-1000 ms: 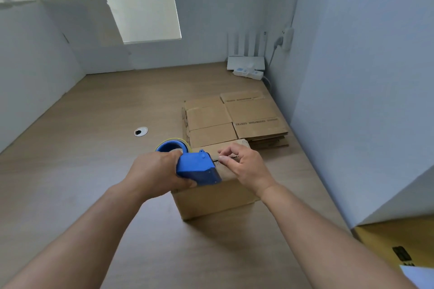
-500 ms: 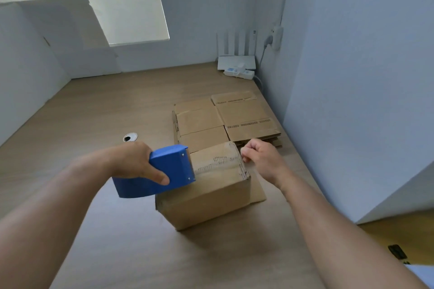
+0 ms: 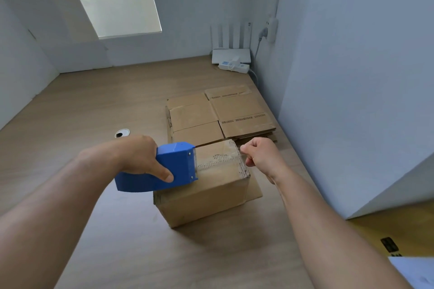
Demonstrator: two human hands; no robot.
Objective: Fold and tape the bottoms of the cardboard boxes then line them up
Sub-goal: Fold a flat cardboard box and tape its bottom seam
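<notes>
— Which box is being worked on?
— The set-up cardboard box (image 3: 211, 197) in the middle of the wooden desk (image 3: 94, 105), bottom side up. The stack of flattened boxes (image 3: 223, 119) lies just behind it at twelve o'clock. A strip of clear tape (image 3: 218, 159) runs across the upturned bottom from three o'clock to nine

— And the hands?
— The left hand (image 3: 138, 157) is wrapped round the blue tape dispenser (image 3: 173, 166) at the box's nine o'clock edge, with the toothed blade against the tape. The right hand (image 3: 260, 155) is at three o'clock, fingers curled. Its thumb and forefinger pinch what looks like the tape's free end, right at the box's edge

— So what makes this step go well?
— Tension and line, I'd say. The right hand should hold that end taut and low so the strip lies flat. The dispenser ought to go past the nine o'clock edge and a little way down the side wall before the blade bites, so an overhang grips the wall. Then the teeth tilt into the tape and snap it off cleanly

— Anything to watch?
— The strip looks wrinkled in the middle, so I'd rub it down after the cut. A loose flap (image 3: 254, 191) also pokes out on the desk under the box at four o'clock, and the box may rock if it's pressed hard on that side
</notes>
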